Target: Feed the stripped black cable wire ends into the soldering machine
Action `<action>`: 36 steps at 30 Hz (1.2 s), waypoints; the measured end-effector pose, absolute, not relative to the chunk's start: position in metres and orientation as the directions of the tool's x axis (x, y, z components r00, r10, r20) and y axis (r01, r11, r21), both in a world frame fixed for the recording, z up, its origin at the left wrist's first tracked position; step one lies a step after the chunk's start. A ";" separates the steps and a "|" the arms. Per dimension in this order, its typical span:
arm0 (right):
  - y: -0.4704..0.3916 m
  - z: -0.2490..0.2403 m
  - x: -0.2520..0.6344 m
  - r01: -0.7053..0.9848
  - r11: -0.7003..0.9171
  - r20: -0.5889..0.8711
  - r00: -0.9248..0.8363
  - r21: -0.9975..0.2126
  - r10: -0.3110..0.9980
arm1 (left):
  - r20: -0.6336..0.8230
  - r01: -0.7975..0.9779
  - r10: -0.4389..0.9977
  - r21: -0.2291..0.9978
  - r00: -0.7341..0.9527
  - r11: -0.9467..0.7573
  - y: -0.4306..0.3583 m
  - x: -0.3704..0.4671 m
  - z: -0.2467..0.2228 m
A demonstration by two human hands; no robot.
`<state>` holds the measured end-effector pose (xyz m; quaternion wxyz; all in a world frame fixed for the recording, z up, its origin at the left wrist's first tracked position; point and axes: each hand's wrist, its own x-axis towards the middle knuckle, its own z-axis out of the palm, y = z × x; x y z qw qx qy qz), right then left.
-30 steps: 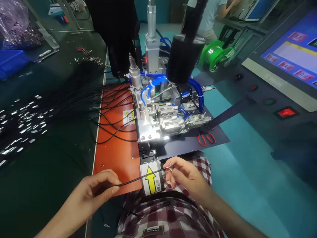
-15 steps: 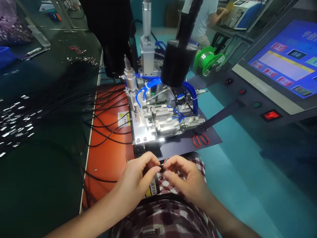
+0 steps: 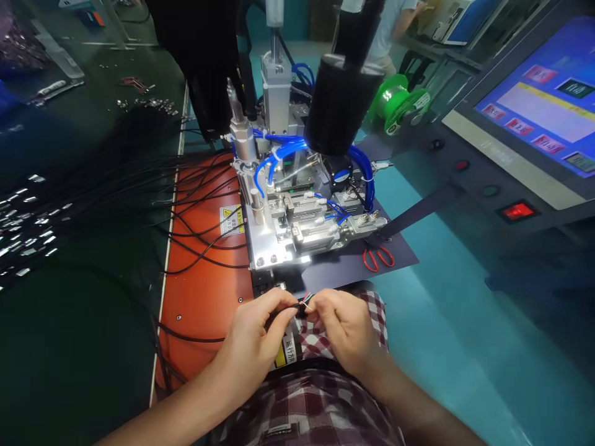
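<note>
Low in the middle of the head view, my left hand (image 3: 260,328) pinches the end of a black cable between thumb and fingers. Thin coloured wires (image 3: 307,299), red, white and dark, fan out of that cable end. On the right, my right hand (image 3: 346,325) is closed, its fingertips pinching the wires close to my left fingertips. Just beyond both hands stands a metal machine (image 3: 316,235) with blue air tubes (image 3: 290,150).
Black cables (image 3: 202,248) cross the orange plate (image 3: 204,297) at left. Red-handled scissors (image 3: 379,259) lie right of the machine. A lit screen (image 3: 543,111), a green spool (image 3: 395,102) and a black cylinder (image 3: 341,105) stand beyond. A person (image 3: 388,37) is at the back.
My right hand has curled in more tightly, its thumb now folded against the fingers at the wires. My left hand keeps its pinch. The camera view has shifted slightly.
</note>
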<state>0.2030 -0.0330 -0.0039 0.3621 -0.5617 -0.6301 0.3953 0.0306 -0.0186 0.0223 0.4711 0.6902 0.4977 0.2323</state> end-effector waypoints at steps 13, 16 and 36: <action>-0.019 -0.007 0.197 -0.250 -0.306 -0.262 -0.195 -0.919 0.945 | -0.313 0.204 0.870 0.946 0.381 0.251 -0.015 0.028 0.030; -0.017 -0.014 0.194 -0.288 -0.321 -0.270 -0.204 -0.902 0.941 | -0.383 0.152 0.834 0.924 0.396 0.352 -0.014 0.028 0.030; -0.044 -0.006 0.170 0.130 -0.108 -0.099 0.071 -0.986 0.993 | -0.477 0.077 0.839 0.877 0.262 0.475 -0.013 0.033 0.027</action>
